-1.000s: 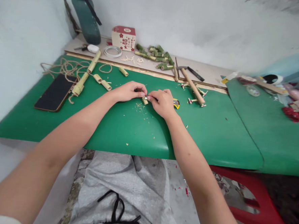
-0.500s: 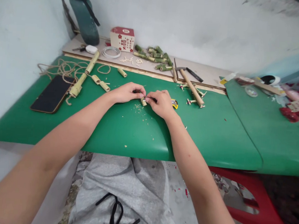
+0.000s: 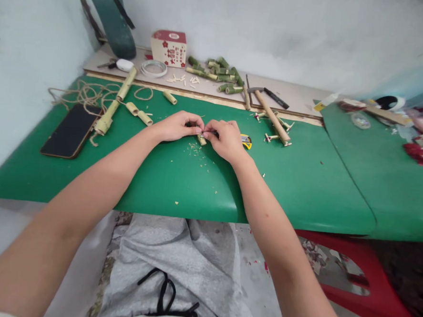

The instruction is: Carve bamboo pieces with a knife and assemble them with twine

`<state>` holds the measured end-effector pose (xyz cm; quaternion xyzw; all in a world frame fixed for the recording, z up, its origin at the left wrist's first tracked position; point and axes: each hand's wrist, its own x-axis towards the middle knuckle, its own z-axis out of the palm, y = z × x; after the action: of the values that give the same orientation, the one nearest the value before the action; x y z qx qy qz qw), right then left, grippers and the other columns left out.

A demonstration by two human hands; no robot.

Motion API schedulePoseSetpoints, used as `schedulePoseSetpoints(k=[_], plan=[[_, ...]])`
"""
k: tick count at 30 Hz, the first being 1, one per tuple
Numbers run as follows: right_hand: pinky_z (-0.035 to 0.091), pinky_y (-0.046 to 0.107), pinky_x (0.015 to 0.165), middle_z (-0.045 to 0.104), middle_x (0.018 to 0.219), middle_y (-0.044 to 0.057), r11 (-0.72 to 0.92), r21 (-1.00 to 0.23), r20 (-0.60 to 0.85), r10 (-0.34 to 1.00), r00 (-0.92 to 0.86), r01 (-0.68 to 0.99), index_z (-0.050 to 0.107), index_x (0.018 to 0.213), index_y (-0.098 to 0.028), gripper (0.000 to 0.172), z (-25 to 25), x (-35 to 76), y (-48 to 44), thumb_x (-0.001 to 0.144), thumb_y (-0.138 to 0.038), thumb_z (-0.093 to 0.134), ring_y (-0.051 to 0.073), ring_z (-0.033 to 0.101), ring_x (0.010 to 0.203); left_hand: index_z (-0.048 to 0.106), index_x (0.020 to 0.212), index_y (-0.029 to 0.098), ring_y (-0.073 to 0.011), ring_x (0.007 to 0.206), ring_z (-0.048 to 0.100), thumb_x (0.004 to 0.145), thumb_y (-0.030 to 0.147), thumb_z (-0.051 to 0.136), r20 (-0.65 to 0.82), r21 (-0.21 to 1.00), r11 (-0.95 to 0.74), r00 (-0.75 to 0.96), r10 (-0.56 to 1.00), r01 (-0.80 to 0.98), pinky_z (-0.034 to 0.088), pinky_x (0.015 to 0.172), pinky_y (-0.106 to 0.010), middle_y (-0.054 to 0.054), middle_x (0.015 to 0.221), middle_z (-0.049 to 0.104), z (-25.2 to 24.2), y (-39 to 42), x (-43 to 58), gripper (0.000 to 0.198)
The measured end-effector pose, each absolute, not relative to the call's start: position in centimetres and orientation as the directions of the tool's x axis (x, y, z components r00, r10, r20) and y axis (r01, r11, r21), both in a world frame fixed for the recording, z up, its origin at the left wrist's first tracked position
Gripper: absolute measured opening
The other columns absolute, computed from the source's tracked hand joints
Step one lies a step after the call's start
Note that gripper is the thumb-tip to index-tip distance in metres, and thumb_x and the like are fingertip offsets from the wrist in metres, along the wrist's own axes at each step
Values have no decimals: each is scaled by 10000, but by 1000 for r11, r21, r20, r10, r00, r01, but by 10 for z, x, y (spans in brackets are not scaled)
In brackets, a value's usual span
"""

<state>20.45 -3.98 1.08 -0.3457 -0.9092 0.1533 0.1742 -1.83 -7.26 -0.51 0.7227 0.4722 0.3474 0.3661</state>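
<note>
My left hand [image 3: 179, 127] is closed, with thumb and fingertips pinched at the upper end of a short pale bamboo piece [image 3: 201, 140] low over the green tabletop. Beside it, touching the same spot, my right hand [image 3: 225, 138] is closed in a pinch. A small dark, partly shiny thing seems to be between its fingertips, too small to name. Just past the right hand, a yellow box cutter [image 3: 247, 141] shows its end; the hand hides the rest. Fine pale shavings [image 3: 195, 150] lie scattered below the bamboo piece.
At left lie a phone [image 3: 70, 131], twine [image 3: 82, 93] and a longer jointed bamboo stem [image 3: 108, 116]. A hammer [image 3: 271, 115] rests over small stick figures at right. Green bamboo segments [image 3: 222, 72], a box [image 3: 168, 49] and a bottle [image 3: 114, 21] stand along the back shelf.
The view has shifted slightly. Both hands remain pinched at the bamboo piece, with their fingertips a little closer together now.
</note>
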Motion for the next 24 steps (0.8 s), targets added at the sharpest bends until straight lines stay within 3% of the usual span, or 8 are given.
schedulePoseSetpoints(k=[9,24], plan=[[331,380,955,785,887,30,700,-434,119,669,-734,568,760,993,-242,155,14,208,-40,1006,-303,618,253,662,887,798,959,163,-154,776,618,874,397,759,143,879,-259,297,944,401,478,786,-306,-32,856,753,-6,-72,-20,253],[326,402,952,801,932,46,701,-418,194,690,-697,577,745,1002,-239,147,6,207,-37,1005,-294,609,258,666,920,807,977,162,-145,754,583,884,356,761,136,877,-261,314,940,403,456,769,-308,-23,833,733,-6,-71,-20,220]])
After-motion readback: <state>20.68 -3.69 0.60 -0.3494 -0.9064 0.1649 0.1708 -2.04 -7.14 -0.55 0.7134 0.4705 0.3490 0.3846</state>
